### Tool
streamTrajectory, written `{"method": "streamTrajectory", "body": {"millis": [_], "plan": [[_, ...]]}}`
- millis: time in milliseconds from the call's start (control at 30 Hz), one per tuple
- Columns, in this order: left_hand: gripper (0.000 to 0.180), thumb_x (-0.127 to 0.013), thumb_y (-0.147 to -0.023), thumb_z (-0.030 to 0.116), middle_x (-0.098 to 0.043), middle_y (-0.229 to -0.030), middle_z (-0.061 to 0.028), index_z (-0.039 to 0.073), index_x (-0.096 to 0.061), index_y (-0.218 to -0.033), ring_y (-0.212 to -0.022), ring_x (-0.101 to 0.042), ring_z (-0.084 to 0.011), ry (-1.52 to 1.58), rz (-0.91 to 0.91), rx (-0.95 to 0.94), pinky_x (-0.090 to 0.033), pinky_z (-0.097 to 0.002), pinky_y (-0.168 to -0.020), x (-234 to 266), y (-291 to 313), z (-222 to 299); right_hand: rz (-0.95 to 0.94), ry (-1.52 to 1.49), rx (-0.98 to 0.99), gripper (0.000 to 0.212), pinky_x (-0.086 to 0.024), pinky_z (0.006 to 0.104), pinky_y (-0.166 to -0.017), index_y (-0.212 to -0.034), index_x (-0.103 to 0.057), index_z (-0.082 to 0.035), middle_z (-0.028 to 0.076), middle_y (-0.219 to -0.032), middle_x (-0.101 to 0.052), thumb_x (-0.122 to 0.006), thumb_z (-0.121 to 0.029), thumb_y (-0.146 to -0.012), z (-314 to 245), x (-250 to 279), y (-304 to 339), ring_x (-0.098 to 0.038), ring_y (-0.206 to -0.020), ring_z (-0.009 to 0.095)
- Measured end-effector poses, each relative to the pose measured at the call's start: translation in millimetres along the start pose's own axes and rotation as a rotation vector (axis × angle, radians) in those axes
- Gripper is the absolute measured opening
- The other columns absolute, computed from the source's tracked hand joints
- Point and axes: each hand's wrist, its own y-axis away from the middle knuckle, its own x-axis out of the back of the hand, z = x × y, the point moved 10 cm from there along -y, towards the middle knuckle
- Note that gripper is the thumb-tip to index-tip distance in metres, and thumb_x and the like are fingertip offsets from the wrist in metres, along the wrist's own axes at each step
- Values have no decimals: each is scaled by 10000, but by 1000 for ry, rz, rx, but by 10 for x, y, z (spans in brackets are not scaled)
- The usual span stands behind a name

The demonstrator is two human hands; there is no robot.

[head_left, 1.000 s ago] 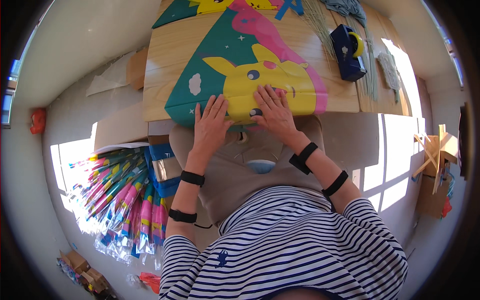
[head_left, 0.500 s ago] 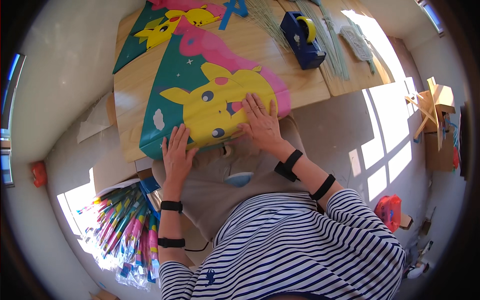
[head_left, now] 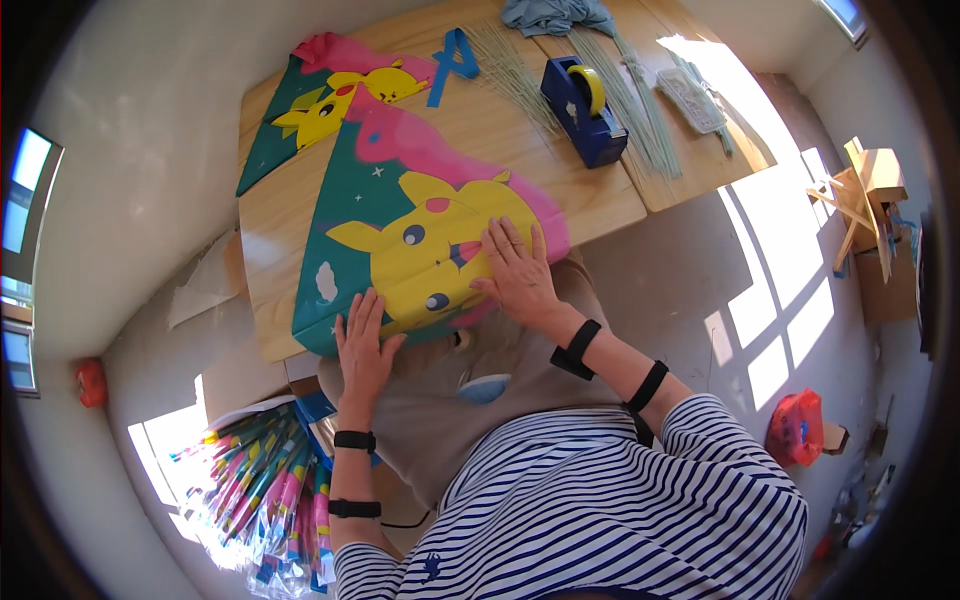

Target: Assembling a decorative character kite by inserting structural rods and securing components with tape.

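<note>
Your left hand (head_left: 363, 355) and right hand (head_left: 524, 284) rest flat, unclamped, along the near side of the printed sheet (head_left: 425, 212); its narrow tip (head_left: 364, 112) points away from both.

From where I stood, sunlight (head_left: 810, 325) lay in bright panes across the grey floor (head_left: 675, 265). A window (head_left: 27, 205) broke the pale wall (head_left: 150, 140) on one side; another showed opposite. The wooden table (head_left: 590, 200) caught glare along one end, and a cardboard box (head_left: 886, 287) stood near the far wall (head_left: 865, 105).
</note>
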Motion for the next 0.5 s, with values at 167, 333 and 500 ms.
{"method": "streamTrajectory", "body": {"millis": [167,333,500], "plan": [[676,-716,-880,323,-413,-1580,-21,141,-475,-1485,-1485,-328,-254,-69,-16,32,-142,-583,-1210,83,100,-194,-12,56,68,780,-94,612,-1207,-1494,-391,8,164,-1597,-334,-592,-488,-927,28,-66,41,-238,-1519,297],[681,-694,-892,380,-428,-1574,-18,139,-473,-1490,-1480,-346,-247,-121,81,235,-107,-622,-1201,340,390,-1047,-14,4,41,740,-99,596,-1208,-1500,-382,3,168,-1602,-326,-571,-460,-955,31,-111,84,-255,-1511,306],[633,-699,-885,317,-466,-1541,-81,104,-515,-1452,-1446,-394,-288,-149,184,399,-172,-626,-1175,598,727,-1536,153,-281,36,583,-321,533,-1148,-1386,-523,-24,200,-1465,-491,-651,-350,-920,232,132,34,-442,-1385,350]]}}
